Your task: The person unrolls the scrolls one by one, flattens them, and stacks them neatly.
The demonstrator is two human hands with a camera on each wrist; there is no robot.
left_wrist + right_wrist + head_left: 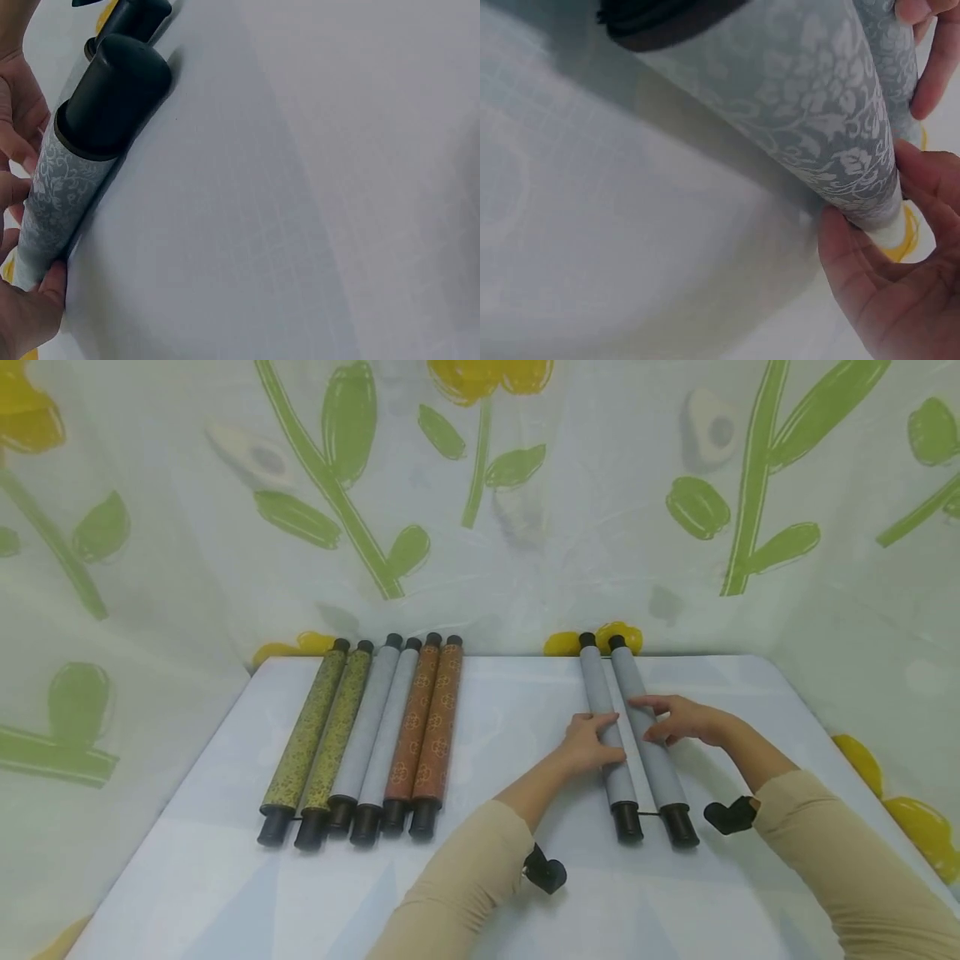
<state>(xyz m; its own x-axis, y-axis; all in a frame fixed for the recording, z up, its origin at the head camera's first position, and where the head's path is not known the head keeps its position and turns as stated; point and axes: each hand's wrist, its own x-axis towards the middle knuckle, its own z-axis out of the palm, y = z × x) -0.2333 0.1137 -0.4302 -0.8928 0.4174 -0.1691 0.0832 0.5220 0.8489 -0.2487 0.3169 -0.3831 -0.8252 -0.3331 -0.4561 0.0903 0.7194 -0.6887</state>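
Note:
Two grey patterned rolls with black end caps lie side by side on the right of the white table point(510, 693), running front to back. My left hand point(592, 739) grips the left grey roll point(600, 689) at its middle. In the left wrist view this roll point(64, 187) and its black cap point(112, 90) show, with my thumb point(37, 300) against the roll's side. My right hand point(678, 718) grips the right grey roll point(663, 772). The right wrist view shows the thumb point(855, 262) and fingers wrapped round that roll point(802, 97).
Several more rolls lie in a row on the table's left: two green point(322, 735), two grey point(378, 727), two orange-brown point(427, 727). A flower-print cloth point(480, 527) hangs behind and on both sides. Black wrist mounts point(545, 870) sit on my sleeves.

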